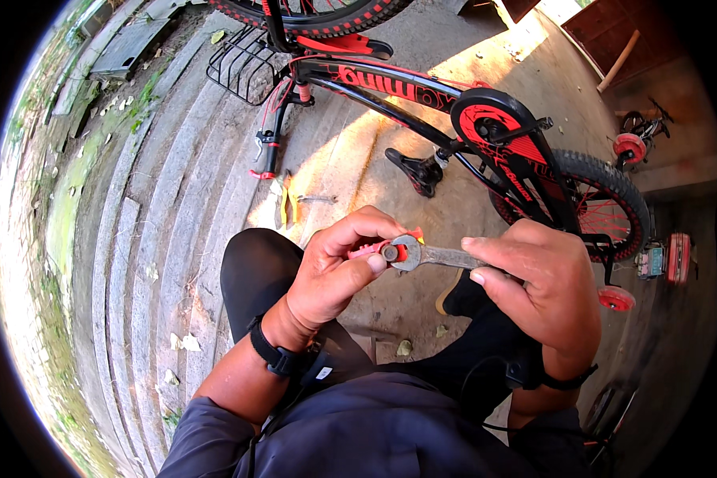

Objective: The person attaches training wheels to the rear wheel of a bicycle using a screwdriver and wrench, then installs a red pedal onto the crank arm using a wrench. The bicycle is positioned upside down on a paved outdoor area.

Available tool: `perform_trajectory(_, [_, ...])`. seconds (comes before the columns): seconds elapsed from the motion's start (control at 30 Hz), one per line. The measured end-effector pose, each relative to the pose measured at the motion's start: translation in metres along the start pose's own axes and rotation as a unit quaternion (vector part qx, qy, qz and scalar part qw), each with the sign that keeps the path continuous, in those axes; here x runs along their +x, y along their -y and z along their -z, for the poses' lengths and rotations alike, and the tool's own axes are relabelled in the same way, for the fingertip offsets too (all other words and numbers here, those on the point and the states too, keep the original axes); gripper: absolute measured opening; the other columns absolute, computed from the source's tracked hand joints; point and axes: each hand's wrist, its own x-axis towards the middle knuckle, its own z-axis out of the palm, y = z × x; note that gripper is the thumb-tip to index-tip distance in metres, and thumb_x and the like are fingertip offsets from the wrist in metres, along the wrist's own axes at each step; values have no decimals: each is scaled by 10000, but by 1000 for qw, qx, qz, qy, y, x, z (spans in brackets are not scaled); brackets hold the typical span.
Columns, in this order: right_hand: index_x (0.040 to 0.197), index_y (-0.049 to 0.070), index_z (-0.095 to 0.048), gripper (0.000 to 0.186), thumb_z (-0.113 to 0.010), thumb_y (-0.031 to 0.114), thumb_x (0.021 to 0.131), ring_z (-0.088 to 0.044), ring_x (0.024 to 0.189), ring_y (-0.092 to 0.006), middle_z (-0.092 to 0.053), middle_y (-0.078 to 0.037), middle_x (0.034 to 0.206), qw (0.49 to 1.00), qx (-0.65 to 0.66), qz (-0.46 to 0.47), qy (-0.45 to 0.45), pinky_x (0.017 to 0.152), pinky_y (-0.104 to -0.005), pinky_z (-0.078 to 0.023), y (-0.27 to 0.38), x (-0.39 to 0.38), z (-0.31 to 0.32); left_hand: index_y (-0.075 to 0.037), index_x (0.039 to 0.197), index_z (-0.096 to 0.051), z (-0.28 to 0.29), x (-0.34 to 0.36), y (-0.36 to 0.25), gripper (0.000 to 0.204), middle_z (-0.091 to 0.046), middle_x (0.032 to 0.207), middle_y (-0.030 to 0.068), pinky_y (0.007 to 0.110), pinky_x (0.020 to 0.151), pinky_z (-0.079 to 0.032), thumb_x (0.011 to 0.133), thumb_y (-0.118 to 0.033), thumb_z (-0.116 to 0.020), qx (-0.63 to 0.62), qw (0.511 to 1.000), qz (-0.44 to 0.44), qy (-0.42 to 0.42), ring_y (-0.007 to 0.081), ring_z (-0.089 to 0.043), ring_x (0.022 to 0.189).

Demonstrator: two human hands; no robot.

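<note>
Pinched in the fingers and thumb of my left hand point(334, 267) is a small red part point(362, 251) with a round, dark bolt point(389, 252) at its end. My right hand point(546, 279) grips the shank of a grey open-end wrench point(448, 256). The wrench's jaw lies against the bolt; I cannot tell how fully it fits around it. Both hands are above my lap, in front of a black and red bicycle point(390, 101). A bit of orange and yellow shows behind the jaw, and my left fingers partly hide the red part.
The bicycle lies across the ground ahead, its black basket point(243, 68) at left, saddle point(418, 171) low and rear tyre point(625, 191) at right. Yellow-handled pliers point(289, 205) and another wrench point(319, 199) are on the ground. A red training wheel point(616, 299) stands right of my knee.
</note>
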Motion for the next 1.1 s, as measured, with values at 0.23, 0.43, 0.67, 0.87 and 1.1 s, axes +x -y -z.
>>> perform_trajectory(0.23, [1002, 65, -734, 291, -762, 60, 712, -644, 684, -306, -668, -102, 813, 1000, -22, 4, 12, 570, -381, -500, 7, 3, 8, 3, 1146, -628, 4, 0, -1, 275, -587, 1078, 94, 314, 908, -437, 889, -92, -595, 15, 1000, -25, 10, 173, -569, 1012])
perform_trajectory(0.43, [1005, 77, -736, 298, -769, 75, 709, -641, 669, -304, -658, -98, 802, 999, -27, 17, 12, 560, -386, -497, 10, 5, 11, 2, 1129, -633, 2, 1, -3, 266, -594, 1089, 105, 319, 908, -438, 883, -94, -600, 17, 999, -34, 14, 179, -571, 1008])
perform_trajectory(0.67, [1014, 84, -734, 311, -771, 81, 705, -629, 652, -298, -640, -90, 782, 999, -37, 28, 14, 547, -390, -487, 12, 4, 14, -7, 1125, -640, 3, 1, -6, 256, -604, 1089, 112, 325, 919, -441, 886, -93, -607, 35, 998, -41, 29, 181, -575, 1013])
perform_trajectory(0.87, [1014, 83, -732, 310, -767, 80, 707, -626, 648, -296, -640, -90, 784, 999, -33, 32, 13, 542, -388, -481, 11, 4, 15, -15, 1130, -641, 1, 0, -9, 255, -608, 1092, 121, 362, 974, -450, 890, -97, -611, 34, 998, -40, 28, 216, -601, 1070])
perform_trajectory(1.1, [1010, 91, -734, 308, -771, 93, 704, -615, 633, -286, -630, -79, 763, 999, -37, 31, 8, 536, -387, -470, 10, 3, 14, -15, 1140, -638, 1, 2, -12, 261, -616, 1098, 132, 384, 989, -460, 885, -63, -611, 55, 997, -44, 37, 240, -613, 1100])
